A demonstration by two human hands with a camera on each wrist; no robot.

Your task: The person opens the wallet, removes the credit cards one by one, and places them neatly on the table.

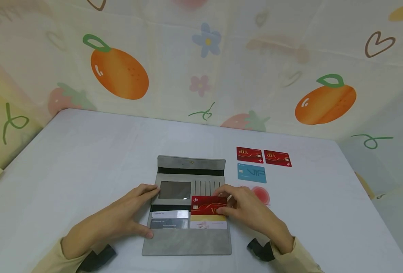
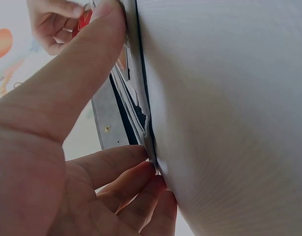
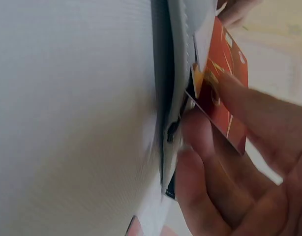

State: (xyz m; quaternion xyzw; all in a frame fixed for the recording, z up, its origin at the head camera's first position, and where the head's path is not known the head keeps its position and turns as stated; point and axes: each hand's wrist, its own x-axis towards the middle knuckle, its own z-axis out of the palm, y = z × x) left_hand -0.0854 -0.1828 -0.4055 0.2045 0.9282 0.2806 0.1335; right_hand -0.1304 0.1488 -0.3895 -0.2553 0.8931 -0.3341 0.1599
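Note:
A grey wallet [image 1: 188, 242] lies unfolded on the white table, its flap at the far end. My right hand [image 1: 252, 208] pinches a red VIP card [image 1: 203, 206] between thumb and fingers, over the wallet's right-hand card slots. In the right wrist view that red card [image 3: 229, 69] is tilted up from the wallet, its lower edge by the slots. Below it show a yellow card [image 1: 201, 218] and a whitish one [image 1: 211, 225]. My left hand [image 1: 123, 212] rests along the wallet's left edge, thumb near the lower pocket and fingers stretched toward the clear window [image 1: 175, 190].
Right of the wallet lie two red VIP cards [image 1: 249, 155] side by side and a blue VIP card [image 1: 252, 173]. Light and dark grey cards [image 1: 169, 223] sit in the left slots. A printed fruit curtain [image 1: 174, 76] hangs behind the table [image 1: 85, 151].

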